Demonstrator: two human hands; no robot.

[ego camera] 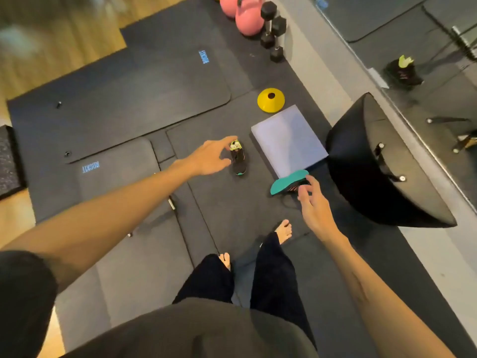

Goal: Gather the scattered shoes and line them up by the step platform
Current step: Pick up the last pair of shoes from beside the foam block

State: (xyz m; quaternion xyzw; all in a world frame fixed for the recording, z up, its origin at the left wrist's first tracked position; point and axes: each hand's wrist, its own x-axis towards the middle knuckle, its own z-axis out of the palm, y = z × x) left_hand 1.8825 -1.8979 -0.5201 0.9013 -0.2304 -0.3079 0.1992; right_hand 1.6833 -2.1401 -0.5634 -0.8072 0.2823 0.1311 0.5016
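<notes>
The black floor mat [232, 208] carries everything; the pale step platform [286, 140] lies at twelve o'clock from my feet, with the black bag [382, 166] at its three o'clock; I judge the line of shoes belongs along the platform's nine o'clock edge. The upright shoe [238, 158] stands just beside that edge, toe toward me; my left hand [214, 157] is at its nine o'clock, fingers spread apart, at the collar but clamped on nothing. The second shoe [289, 183] is tipped, teal sole showing, at the platform's six o'clock corner; my right hand [308, 200] has fingers loosely apart against its upper; whether they grip I cannot tell. To do this well I should turn it sole-down and set it parallel beside the first, toes level.
</notes>
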